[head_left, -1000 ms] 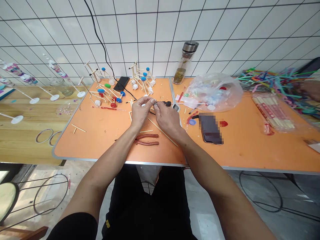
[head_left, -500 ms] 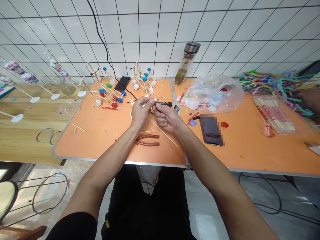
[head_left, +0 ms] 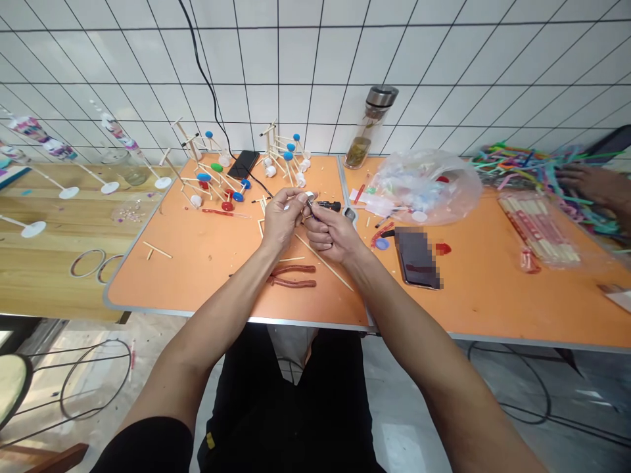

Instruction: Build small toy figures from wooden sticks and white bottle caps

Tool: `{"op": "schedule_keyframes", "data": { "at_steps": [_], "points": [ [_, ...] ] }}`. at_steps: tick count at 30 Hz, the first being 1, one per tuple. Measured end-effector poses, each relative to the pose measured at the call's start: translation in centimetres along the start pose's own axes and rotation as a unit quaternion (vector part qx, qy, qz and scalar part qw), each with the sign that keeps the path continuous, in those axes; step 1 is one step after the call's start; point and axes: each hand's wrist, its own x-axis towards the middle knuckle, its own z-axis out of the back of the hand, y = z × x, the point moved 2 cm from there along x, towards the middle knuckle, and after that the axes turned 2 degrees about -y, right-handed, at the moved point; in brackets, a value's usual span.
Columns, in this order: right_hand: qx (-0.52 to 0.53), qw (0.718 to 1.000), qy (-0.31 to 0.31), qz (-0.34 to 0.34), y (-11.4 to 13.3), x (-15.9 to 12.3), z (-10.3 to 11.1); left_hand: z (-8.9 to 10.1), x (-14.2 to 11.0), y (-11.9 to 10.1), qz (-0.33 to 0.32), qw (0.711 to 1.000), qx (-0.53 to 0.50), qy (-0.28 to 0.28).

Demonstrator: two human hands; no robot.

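Above the orange table my left hand (head_left: 284,217) pinches a small white round piece (head_left: 310,195) between thumb and fingertips. My right hand (head_left: 329,228) is closed around a slim black tool (head_left: 331,206), whose thin metal tip meets the white piece; its exact kind is hidden by the fingers. Just below my left wrist lie pliers (head_left: 294,277) with reddish-brown handles. A long wooden stick (head_left: 328,266) slants under my right wrist. Behind my hands stand stick frames (head_left: 217,180) with blue, red, green and white caps, and a second such frame (head_left: 284,154).
A black phone (head_left: 245,164) lies by the wall, another phone (head_left: 418,257) to the right. A tea bottle (head_left: 367,128), a clear plastic bag (head_left: 428,187), packaged chopsticks (head_left: 539,226) and colourful strips (head_left: 522,163) fill the back right. Another person's hand (head_left: 591,187) rests among the strips.
My hands stay together at nearly the same spot, with the metal tip now showing more clearly at the white piece. The other person's hand has moved left onto the colourful strips.
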Motion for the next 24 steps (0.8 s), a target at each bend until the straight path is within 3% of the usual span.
{"op": "schedule_keyframes", "data": {
  "at_steps": [2,5,7,9,12,16,18,20,22,24],
  "points": [
    [0.030,0.999,-0.016,0.034,-0.6,0.3,0.0,-0.1,0.0,-0.3,0.018,0.999,-0.029,0.003],
    [-0.058,0.990,-0.082,0.104,-1.6,0.9,0.2,-0.1,-0.1,-0.6,0.049,0.997,-0.050,0.012],
    [-0.178,0.962,-0.137,0.158,-1.7,1.0,0.5,-0.1,-0.1,-0.6,0.071,0.996,-0.056,0.015],
    [-0.313,0.913,-0.181,0.189,-1.6,0.9,0.7,-0.1,0.0,-0.6,0.089,0.994,-0.057,0.012],
    [-0.457,0.850,-0.208,0.158,-1.4,0.6,0.6,0.1,0.1,-0.5,0.109,0.993,-0.046,-0.008],
    [-0.538,0.809,-0.211,0.107,-1.4,0.1,0.0,0.4,0.3,-0.1,0.127,0.990,-0.047,-0.028],
    [-0.512,0.824,-0.209,0.123,-1.3,0.1,-0.2,0.6,0.4,0.1,0.132,0.989,-0.061,-0.013],
    [-0.402,0.886,-0.187,0.135,-1.1,0.2,-0.1,0.9,0.6,0.2,0.138,0.988,-0.076,0.010],
    [-0.216,0.966,-0.117,0.084,-1.0,0.3,0.2,1.0,0.7,0.0,0.146,0.985,-0.084,0.030],
    [-0.037,0.999,-0.028,-0.008,-0.9,0.3,0.3,0.9,0.7,-0.3,0.152,0.983,-0.091,0.043]
  ]
}}
